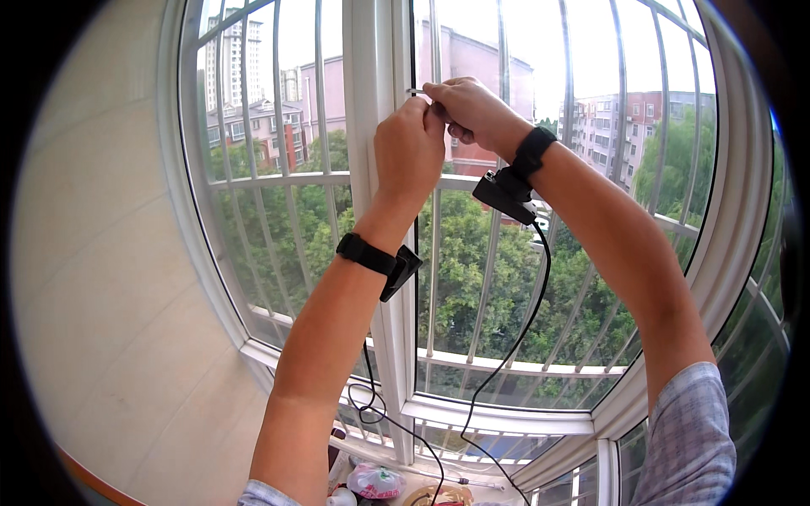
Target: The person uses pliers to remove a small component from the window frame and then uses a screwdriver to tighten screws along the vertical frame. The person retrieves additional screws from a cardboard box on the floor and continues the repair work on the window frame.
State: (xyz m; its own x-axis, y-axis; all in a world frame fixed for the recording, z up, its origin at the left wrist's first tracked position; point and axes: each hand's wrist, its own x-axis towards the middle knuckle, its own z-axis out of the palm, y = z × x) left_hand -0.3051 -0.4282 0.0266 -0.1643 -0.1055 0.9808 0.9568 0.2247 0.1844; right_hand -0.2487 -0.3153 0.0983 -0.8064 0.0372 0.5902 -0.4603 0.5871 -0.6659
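Both hands are raised together against the white upright frame (371,51) between two window panes. My right hand (472,110) is closed, its fingertips pinching a thin silvery metal piece (414,90) whose short end sticks out toward the frame. What kind of piece it is, I cannot tell. Just below and to the left, my left hand (409,148) is curled closed beside the frame, its thumb side meeting the right fingers. Whatever it may hold is hidden. Each wrist wears a black strap with a small black device; the right one (506,194) trails a cable.
Metal bars (498,278) run outside the glass, with trees and buildings beyond. Black cables (540,295) hang down from the wrists. Below the window lie a pink-and-white plastic bag (375,481) and a woven basket (418,496). A beige tiled wall (101,253) stands at left.
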